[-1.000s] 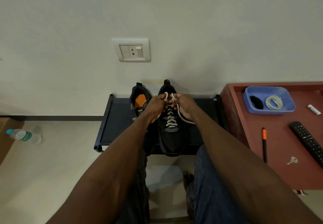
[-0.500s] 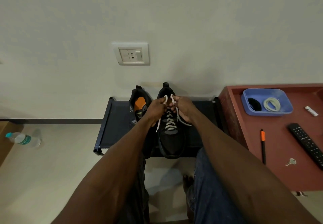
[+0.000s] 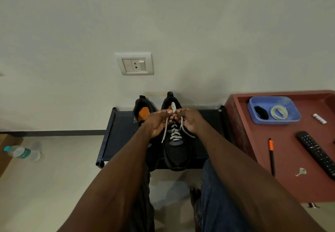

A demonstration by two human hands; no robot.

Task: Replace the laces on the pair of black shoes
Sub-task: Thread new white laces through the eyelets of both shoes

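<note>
Above the right black shoe (image 3: pixel 176 152), left hand (image 3: pixel 158 123) and right hand (image 3: pixel 190 121) pinch one white lace (image 3: pixel 173 107) — no writing legible.

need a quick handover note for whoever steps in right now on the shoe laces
Left hand and right hand both pinch the white lace above the right shoe, a loop sticking up between them.
Both shoes sit on the dark rack.
Done: right shoe laced white.
Left: finish its bow; lace the left shoe, probably with the coiled white lace in the blue tray.
</note>
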